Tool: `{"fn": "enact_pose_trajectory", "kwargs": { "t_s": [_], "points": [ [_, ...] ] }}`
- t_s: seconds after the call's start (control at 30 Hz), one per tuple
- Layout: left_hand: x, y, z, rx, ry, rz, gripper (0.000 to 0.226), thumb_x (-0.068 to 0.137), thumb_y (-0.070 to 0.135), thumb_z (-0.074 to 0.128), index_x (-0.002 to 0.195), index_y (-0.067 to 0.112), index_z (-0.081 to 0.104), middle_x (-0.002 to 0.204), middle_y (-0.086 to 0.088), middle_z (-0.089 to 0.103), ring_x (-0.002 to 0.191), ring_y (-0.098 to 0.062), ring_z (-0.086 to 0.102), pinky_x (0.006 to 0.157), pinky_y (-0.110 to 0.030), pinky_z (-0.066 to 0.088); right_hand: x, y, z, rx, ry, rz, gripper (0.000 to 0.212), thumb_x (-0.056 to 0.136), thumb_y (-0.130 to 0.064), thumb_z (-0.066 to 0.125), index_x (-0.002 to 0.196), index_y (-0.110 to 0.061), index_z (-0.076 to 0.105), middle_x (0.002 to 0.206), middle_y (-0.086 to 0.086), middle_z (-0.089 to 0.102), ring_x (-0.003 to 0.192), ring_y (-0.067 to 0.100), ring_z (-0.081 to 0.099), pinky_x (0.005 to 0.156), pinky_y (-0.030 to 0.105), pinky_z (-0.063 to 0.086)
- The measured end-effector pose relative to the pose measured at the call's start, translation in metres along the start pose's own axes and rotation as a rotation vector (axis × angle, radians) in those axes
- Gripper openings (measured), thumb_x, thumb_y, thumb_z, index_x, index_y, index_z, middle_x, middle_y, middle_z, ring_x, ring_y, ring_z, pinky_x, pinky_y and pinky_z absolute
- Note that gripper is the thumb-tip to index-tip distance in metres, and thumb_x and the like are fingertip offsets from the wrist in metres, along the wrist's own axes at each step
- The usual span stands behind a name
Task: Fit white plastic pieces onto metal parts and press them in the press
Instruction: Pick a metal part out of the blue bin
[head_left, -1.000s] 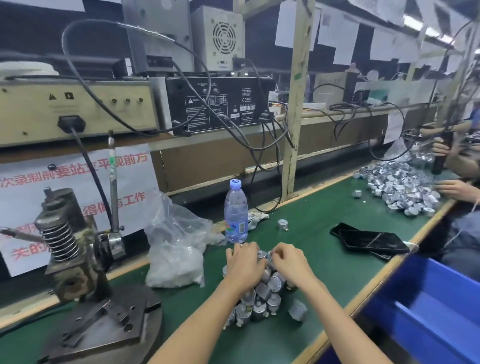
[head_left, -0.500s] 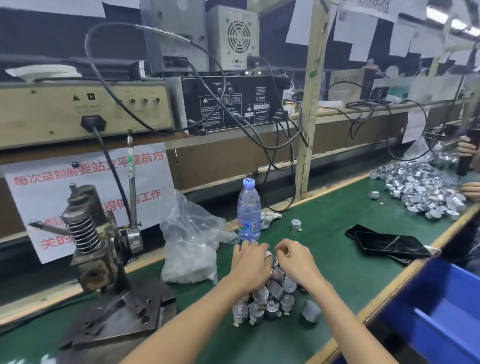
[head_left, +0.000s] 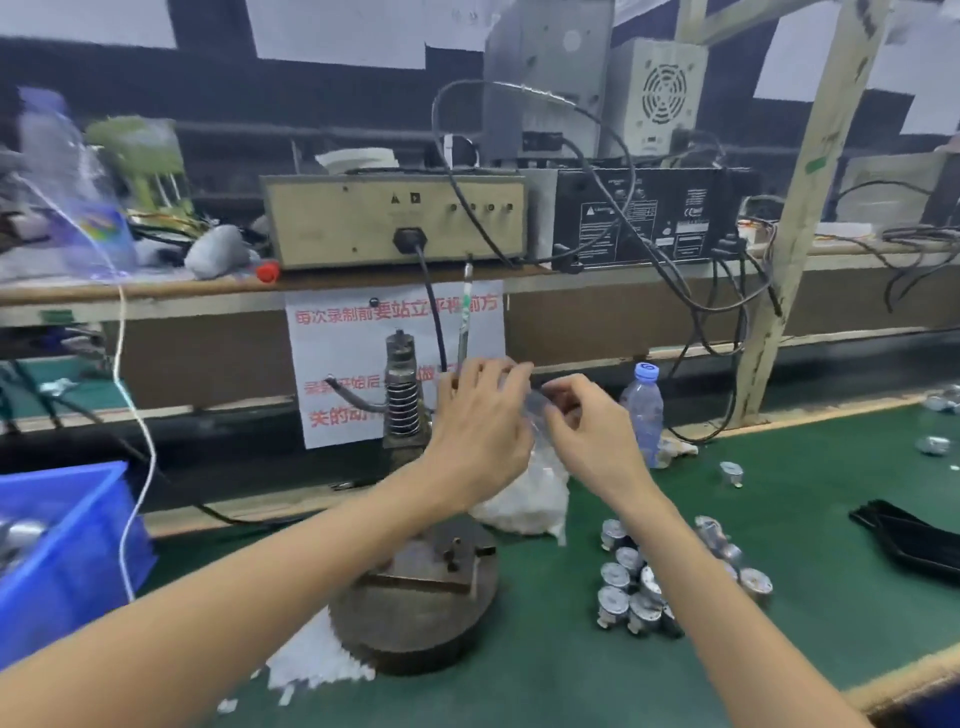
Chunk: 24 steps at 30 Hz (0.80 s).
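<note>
Green bench mat (head_left: 810, 525) carries everything. Blue bin (head_left: 62, 551) at far left. Press (head_left: 415, 597) mid-bench: dark round base, spring column behind it. Plastic bag (head_left: 524, 501) just right of the base, clear film, bottom packed white. Right hand (head_left: 592, 436) pinches the bag's clear top. Left hand (head_left: 483, 431) has fingers over the same edge; blur hides whether they clamp. Metal parts (head_left: 631, 587): small silver cylinders, clustered right of the base. Loose white plastic pieces (head_left: 317, 662) lie at the base's front-left.

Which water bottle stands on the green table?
The blue-capped bottle beside the right hand; the other bottle stands on the shelf, far left.
</note>
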<state>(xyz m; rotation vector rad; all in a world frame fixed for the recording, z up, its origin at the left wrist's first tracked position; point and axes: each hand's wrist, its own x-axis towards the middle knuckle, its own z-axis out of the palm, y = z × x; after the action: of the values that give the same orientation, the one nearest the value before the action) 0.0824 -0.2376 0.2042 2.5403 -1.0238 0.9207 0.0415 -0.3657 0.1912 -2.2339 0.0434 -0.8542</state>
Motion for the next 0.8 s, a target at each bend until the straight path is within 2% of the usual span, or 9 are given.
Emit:
{"fn": "enact_pose_trajectory", "kwargs": {
  "t_s": [0.1,0.23,0.3,0.4,0.53,0.7,0.8],
  "points": [
    [-0.013,-0.033,-0.031,0.069,0.054,-0.077,0.049,0.088,0.026,0.049,0.135,0.018,0.037,0.135,-0.002,0.041,0.123,-0.022,0.029,0.088,-0.034,0.017,0.007,-0.045,0.025,0.068,-0.015,-0.124,0.020,0.088,-0.007,0.056,0.108,-0.008,0.062,0.096,0.004,0.063,0.083,0.017,0.057,0.080,0.026,0.043],
    [-0.043,-0.084,-0.069,0.207,0.079,-0.188,0.054,0.087,0.027,0.049,0.139,0.019,0.034,0.138,-0.002,0.040,0.126,-0.023,0.029,0.090,-0.035,0.015,0.013,-0.104,0.069,0.141,-0.056,-0.260,0.021,0.089,-0.007,0.056,0.109,-0.011,0.062,0.091,-0.001,0.060,0.075,0.010,0.054,0.068,0.013,0.038],
    [-0.061,-0.111,-0.088,0.268,0.083,-0.249,0.056,0.087,0.029,0.049,0.140,0.020,0.033,0.140,-0.001,0.038,0.129,-0.023,0.026,0.091,-0.035,0.014,0.012,-0.131,0.094,0.147,-0.122,-0.337,0.025,0.089,-0.009,0.055,0.113,-0.010,0.061,0.095,0.000,0.061,0.076,0.008,0.054,0.072,0.016,0.041],
    [-0.097,-0.153,-0.116,0.338,0.077,-0.354,0.053,0.084,0.029,0.051,0.136,0.021,0.040,0.137,0.000,0.040,0.128,-0.022,0.028,0.092,-0.034,0.014,0.004,-0.171,0.135,0.134,-0.242,-0.450,0.026,0.090,-0.011,0.054,0.115,-0.009,0.058,0.104,0.008,0.061,0.088,0.018,0.057,0.080,0.033,0.048],
    [-0.157,-0.206,-0.148,0.437,0.044,-0.511,0.049,0.082,0.031,0.054,0.129,0.021,0.047,0.131,0.000,0.045,0.124,-0.023,0.033,0.091,-0.035,0.018,-0.016,-0.220,0.195,0.101,-0.431,-0.535,0.027,0.090,-0.011,0.051,0.116,-0.007,0.055,0.111,0.013,0.056,0.101,0.028,0.056,0.087,0.044,0.045],
    [-0.243,-0.265,-0.180,0.485,-0.093,-0.788,0.044,0.085,0.030,0.054,0.128,0.020,0.048,0.130,0.000,0.047,0.122,-0.023,0.034,0.091,-0.035,0.025,-0.052,-0.265,0.270,0.028,-0.687,-0.626,0.030,0.090,-0.015,0.048,0.118,-0.008,0.053,0.116,0.013,0.054,0.104,0.032,0.054,0.088,0.042,0.044],
    [-0.295,-0.290,-0.193,0.443,-0.238,-0.966,0.039,0.086,0.026,0.052,0.123,0.017,0.048,0.126,-0.004,0.048,0.120,-0.026,0.033,0.092,-0.036,0.024,-0.074,-0.280,0.310,-0.034,-0.853,-0.650,0.028,0.090,-0.015,0.045,0.116,-0.009,0.052,0.117,0.012,0.054,0.107,0.033,0.052,0.089,0.042,0.044]
  ]
}}
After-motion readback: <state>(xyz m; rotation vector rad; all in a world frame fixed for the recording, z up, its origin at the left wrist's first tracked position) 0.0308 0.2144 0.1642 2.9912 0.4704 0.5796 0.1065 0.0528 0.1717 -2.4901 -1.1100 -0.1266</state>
